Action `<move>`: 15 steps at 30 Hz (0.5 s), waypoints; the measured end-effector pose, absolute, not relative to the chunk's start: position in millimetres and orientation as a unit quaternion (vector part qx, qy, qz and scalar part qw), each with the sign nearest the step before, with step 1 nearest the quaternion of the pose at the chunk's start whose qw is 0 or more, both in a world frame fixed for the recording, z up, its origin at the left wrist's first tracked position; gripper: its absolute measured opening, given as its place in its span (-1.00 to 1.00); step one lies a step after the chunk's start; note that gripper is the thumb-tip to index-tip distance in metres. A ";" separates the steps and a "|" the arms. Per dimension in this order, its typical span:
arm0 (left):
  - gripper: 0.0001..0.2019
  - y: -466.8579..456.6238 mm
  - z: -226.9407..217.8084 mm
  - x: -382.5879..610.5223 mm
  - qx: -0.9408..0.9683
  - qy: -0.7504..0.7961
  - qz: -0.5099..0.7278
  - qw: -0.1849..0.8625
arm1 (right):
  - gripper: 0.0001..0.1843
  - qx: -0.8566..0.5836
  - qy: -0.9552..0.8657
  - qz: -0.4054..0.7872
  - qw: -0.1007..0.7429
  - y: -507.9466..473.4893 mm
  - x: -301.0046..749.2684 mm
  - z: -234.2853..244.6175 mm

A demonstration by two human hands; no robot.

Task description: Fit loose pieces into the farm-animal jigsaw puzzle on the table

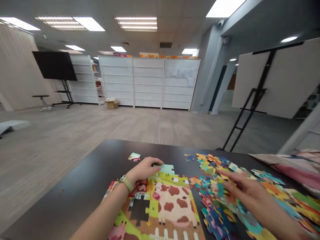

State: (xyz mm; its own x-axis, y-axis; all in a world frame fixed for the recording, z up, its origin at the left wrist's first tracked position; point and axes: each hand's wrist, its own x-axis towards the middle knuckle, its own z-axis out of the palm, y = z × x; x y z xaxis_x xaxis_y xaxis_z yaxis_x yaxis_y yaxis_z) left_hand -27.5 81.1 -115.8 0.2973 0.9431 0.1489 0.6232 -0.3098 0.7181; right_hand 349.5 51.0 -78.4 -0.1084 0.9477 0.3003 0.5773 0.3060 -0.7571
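A part-built jigsaw puzzle (pixel 172 203) of a brown-spotted cow on a farm lies on a dark table (pixel 75 196), with a dark gap (pixel 138 211) at its left. My left hand (pixel 143 170) is at the puzzle's far edge, its fingertips pinching a small green-edged jigsaw piece (pixel 157 165) beside a pale teal piece (pixel 167 169). A fabric band (pixel 127 183) circles that wrist. My right hand (pixel 240 190), blurred and with fingers apart, is low over a heap of loose jigsaw pieces (pixel 210 170). Another loose piece (pixel 134 157) lies alone on the table.
A pink patterned cloth (pixel 295 170) lies at the table's far right. The table's left edge runs down toward a carpeted floor (pixel 100 126). Beyond stand a black easel (pixel 252 106), white shelving (pixel 147 81), a cardboard box (pixel 112 104) and a wheeled screen (pixel 54 65).
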 end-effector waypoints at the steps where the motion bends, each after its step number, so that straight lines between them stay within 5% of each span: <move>1: -0.68 81.9 -118.4 -28.4 0.752 0.516 0.301 0.279 | -0.46 -0.514 -0.722 0.282 0.367 42.1 321.0 -85.2; 7: -0.72 83.2 -125.1 -26.2 0.739 0.499 0.345 0.293 | -0.52 -0.431 -0.708 0.423 0.367 6.2 176.5 -134.6; 15: -0.74 88.5 -128.8 -27.4 0.730 0.491 0.361 0.310 | -0.50 -0.458 -0.767 0.329 0.306 -7.3 137.0 -138.2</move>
State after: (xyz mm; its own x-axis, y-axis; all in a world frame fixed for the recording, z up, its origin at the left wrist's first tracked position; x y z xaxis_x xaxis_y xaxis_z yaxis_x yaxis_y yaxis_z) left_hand -27.4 88.5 -128.8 0.2574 0.9402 0.2231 0.4918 -0.3263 0.8073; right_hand 137.0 -7.3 -138.2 -0.3928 0.9042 0.1677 0.5008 0.3633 -0.7856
